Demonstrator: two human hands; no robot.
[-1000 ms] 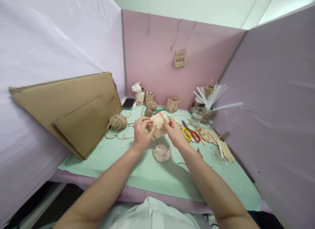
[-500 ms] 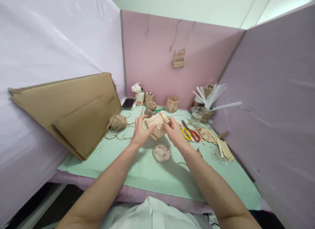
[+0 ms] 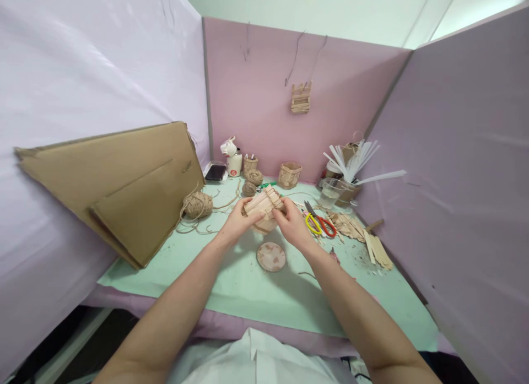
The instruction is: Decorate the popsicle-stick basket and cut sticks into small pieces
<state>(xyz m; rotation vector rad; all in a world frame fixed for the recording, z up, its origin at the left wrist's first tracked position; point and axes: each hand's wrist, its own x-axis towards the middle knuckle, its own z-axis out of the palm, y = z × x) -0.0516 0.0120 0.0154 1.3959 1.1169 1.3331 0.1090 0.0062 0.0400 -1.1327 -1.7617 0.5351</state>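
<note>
Above the green-covered table [image 3: 243, 296], near its middle: a small twine-bound wooden-slat container [image 3: 260, 201], held up between the left hand [image 3: 236, 218] and the right hand [image 3: 292, 221]. It sits tilted, directly between them; both in contact, neither nearer. Slats run obliquely, from the left fingers away toward far right; a rough twine band [image 3: 274, 196] crosses them at the right-hand end.

Round shallow dish [image 3: 271, 257] lies below and nearer the body, apart from the container. Whitish inside, brown patches; contents unclear.

Pose: forearms angle inward from the near edge, wrists well apart, hands converging. Left thumb laid along the near face, its fingers mostly hidden behind the left end. Right thumb on the near face too, fingers curled round the right end. Grip two-sided; pressure cannot be told.

Right of the right hand: yellow-handled scissors [image 3: 313, 225] beside red-handled scissors [image 3: 328, 228]. Well left: jute twine ball [image 3: 198, 204].
</note>
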